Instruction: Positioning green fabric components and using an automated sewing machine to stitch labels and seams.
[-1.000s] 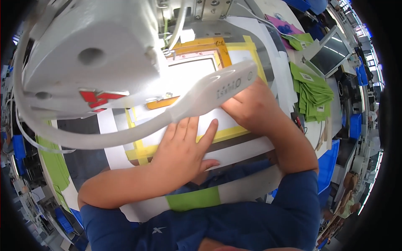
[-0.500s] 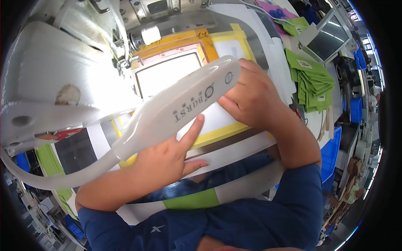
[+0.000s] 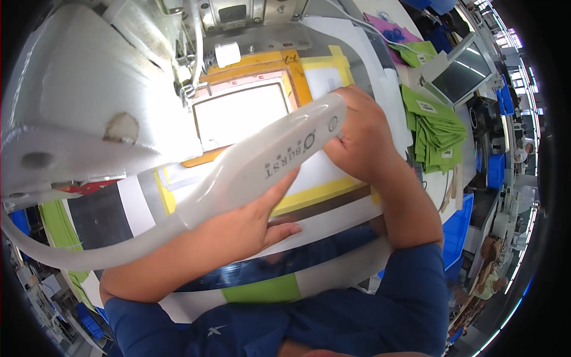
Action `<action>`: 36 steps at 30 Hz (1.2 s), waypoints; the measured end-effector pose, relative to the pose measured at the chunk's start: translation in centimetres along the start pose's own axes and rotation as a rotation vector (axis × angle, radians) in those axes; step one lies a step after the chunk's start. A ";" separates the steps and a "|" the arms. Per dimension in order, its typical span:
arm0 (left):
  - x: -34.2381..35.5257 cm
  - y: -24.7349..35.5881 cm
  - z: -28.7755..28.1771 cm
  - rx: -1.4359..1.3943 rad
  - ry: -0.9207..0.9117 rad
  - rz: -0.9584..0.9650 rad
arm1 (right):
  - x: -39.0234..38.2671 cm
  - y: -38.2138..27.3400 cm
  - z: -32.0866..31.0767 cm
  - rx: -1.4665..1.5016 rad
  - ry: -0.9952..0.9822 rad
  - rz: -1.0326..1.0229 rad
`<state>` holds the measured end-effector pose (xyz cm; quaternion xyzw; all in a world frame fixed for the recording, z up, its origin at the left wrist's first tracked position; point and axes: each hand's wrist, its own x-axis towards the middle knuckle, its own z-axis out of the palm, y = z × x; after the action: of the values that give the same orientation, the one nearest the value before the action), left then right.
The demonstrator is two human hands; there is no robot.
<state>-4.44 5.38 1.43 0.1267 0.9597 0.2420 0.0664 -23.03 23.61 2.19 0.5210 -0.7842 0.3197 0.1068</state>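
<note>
A white gooseneck lamp (image 3: 262,157) crosses the middle of the view and hides parts of both hands. Below it, my left hand (image 3: 253,220) is open, thumb and one finger stretched out over a white sheet edged with yellow tape (image 3: 321,193). My right hand (image 3: 366,134) rests at the sheet's right side, fingers curled in; the lamp head covers their tips, and what they hold cannot be made out. Beyond the lamp, an orange frame (image 3: 300,80) surrounds a brightly lit white rectangle (image 3: 241,116) beneath the sewing machine (image 3: 89,89).
On the right are a stack of green fabric pieces (image 3: 437,134), a tilted screen (image 3: 464,71) and a blue bin (image 3: 459,229). More green fabric (image 3: 59,232) lies at the left. A green strip (image 3: 262,288) runs along the front edge near my body.
The whole view has shifted slightly. My right hand's fingers stay curled, and my left hand remains beneath the lamp with its finger reaching a little farther under the lamp head.
</note>
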 end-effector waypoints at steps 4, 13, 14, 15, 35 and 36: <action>0.2 -0.1 0.1 -0.009 0.011 0.008 | -0.1 -0.2 0.1 0.018 -0.002 -0.009; 0.3 -0.5 -0.4 0.065 0.013 0.032 | -0.1 -1.1 0.1 0.152 -0.177 -0.036; 0.3 -0.6 -0.6 0.073 0.003 0.034 | -0.1 -1.0 0.1 0.122 -0.236 -0.038; 0.4 -0.7 -0.8 0.073 0.004 0.033 | -0.1 -1.0 0.2 0.122 -0.237 -0.039; -7.4 -2.3 -2.9 0.130 0.072 -0.093 | 1.1 -2.2 1.4 0.021 -0.369 -0.117; -8.7 -3.1 -3.1 0.130 0.077 -0.102 | 1.7 -2.4 2.0 0.024 -0.372 -0.127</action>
<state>2.69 -1.09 3.25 0.0723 0.9804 0.1802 0.0331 -21.35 20.52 2.47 0.6206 -0.7523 0.2196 -0.0263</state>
